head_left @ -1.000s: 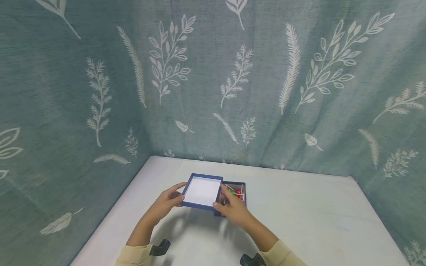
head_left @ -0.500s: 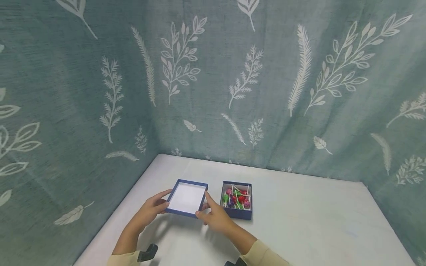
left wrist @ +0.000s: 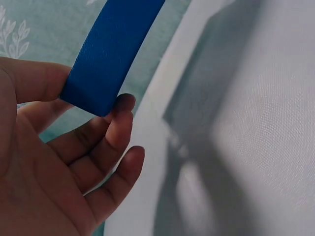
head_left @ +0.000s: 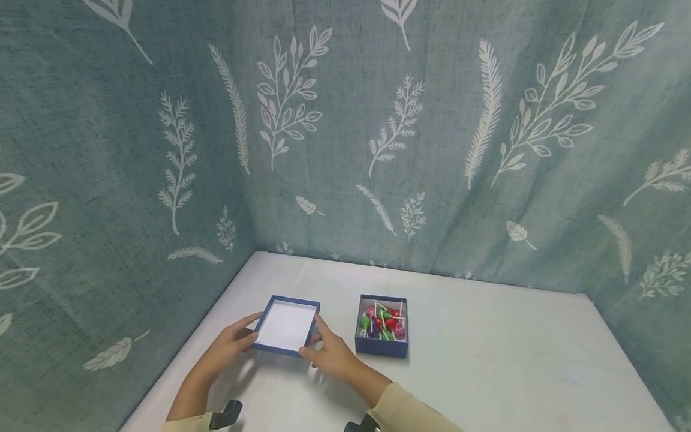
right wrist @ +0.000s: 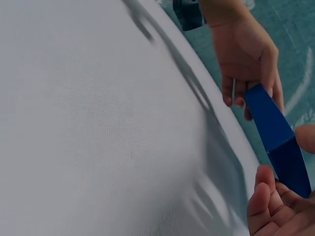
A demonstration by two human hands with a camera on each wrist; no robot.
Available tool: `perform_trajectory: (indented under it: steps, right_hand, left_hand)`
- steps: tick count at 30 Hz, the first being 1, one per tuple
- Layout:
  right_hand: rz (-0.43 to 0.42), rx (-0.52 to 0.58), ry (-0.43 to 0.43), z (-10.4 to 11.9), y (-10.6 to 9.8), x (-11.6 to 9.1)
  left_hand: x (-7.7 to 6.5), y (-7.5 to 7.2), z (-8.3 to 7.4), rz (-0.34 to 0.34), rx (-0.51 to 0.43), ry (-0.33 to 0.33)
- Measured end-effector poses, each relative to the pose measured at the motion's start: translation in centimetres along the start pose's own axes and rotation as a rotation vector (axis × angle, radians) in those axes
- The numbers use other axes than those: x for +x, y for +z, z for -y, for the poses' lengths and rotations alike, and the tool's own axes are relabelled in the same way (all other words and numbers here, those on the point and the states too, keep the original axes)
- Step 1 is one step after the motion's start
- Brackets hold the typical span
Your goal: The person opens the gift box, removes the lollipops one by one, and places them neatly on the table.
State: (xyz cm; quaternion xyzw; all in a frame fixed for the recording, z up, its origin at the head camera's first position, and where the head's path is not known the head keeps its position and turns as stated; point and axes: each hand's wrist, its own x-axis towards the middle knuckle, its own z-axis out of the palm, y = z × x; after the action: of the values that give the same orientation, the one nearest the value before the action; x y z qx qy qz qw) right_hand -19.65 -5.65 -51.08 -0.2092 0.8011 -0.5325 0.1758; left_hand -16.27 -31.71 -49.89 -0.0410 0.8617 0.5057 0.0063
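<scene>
A shallow blue box lid [head_left: 286, 325], its white inside facing up, is held between both hands above the left part of the table. My left hand [head_left: 225, 347] grips its left edge, and in the left wrist view the thumb and fingers [left wrist: 125, 102] pinch one blue corner. On the opposite edge, my right hand [head_left: 333, 355] pinches the rim between thumb and fingers. To the right of that hand stands the dark blue box [head_left: 381, 347], uncovered, with several wrapped lollipops [head_left: 384, 323] in red, green, pink and purple inside.
The white table [head_left: 486, 354] extends to the right of the box. A teal curtain [head_left: 345, 138] with white leaf prints hangs along the back and left sides. Shadows of the hands and lid fall on the tabletop.
Both hands have carried the lid leftward, off its place over part of the box, so the lollipops are now in full sight. In the last half second it moved slightly further left.
</scene>
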Motion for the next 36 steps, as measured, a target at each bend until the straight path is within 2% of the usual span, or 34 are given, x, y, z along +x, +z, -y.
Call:
perform_trajectory:
  steps: [9, 16, 21, 30, 36]
  right_hand:
    - [0.030, 0.003, -0.003, -0.1, 1.4, 1.1]
    - [0.032, -0.001, 0.010, 0.0, 3.1, 1.9]
    - [0.039, -0.052, 0.028, 0.2, 4.1, 2.3]
    - [0.047, -0.213, 0.019, 0.0, 4.7, 2.9]
    - [0.057, -0.269, 0.018, -0.1, 4.9, 3.1]
  left_hand:
    - [0.1, -0.9, 1.1, -0.034, 0.119, -0.009]
    - [-0.1, -2.2, 2.0, -0.057, 0.226, -0.052]
    - [-0.1, -2.7, 2.6, -0.075, 0.293, -0.084]
    - [-0.1, -3.2, 3.1, -0.084, 0.308, -0.098]
    - [-0.1, -3.1, 3.7, -0.071, 0.320, -0.127]
